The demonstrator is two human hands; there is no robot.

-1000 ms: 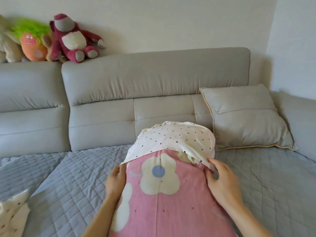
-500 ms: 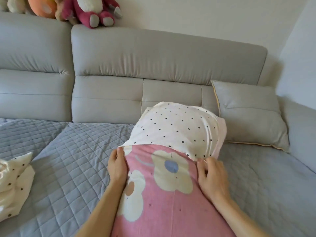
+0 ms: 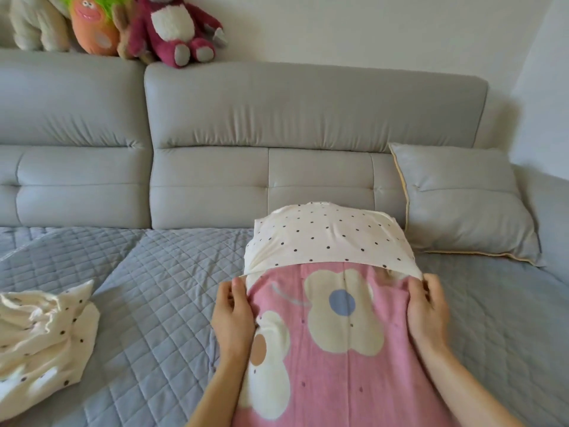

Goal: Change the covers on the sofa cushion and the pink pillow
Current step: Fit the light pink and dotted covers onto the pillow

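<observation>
Pink pillow (image 3: 338, 349) lies on sofa seat (image 3: 160, 272), long axis running away from person – dotted cover (image 3: 326, 238) caps far end; left hand (image 3: 232, 318) and right hand (image 3: 426, 306) each pinch cover hem at pillow's sides, equally near – pull direction toward body

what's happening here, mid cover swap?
Yes. A person is drawing a cream polka-dot cover over the pink pillow, which lies on the quilted grey sofa seat. The left hand and the right hand each hold the cover's open edge at a side of the pillow. Only the far end is covered; most of the flowered pink is bare. Another dotted cloth lies crumpled to the left, and a grey cushion leans against the backrest.
</observation>
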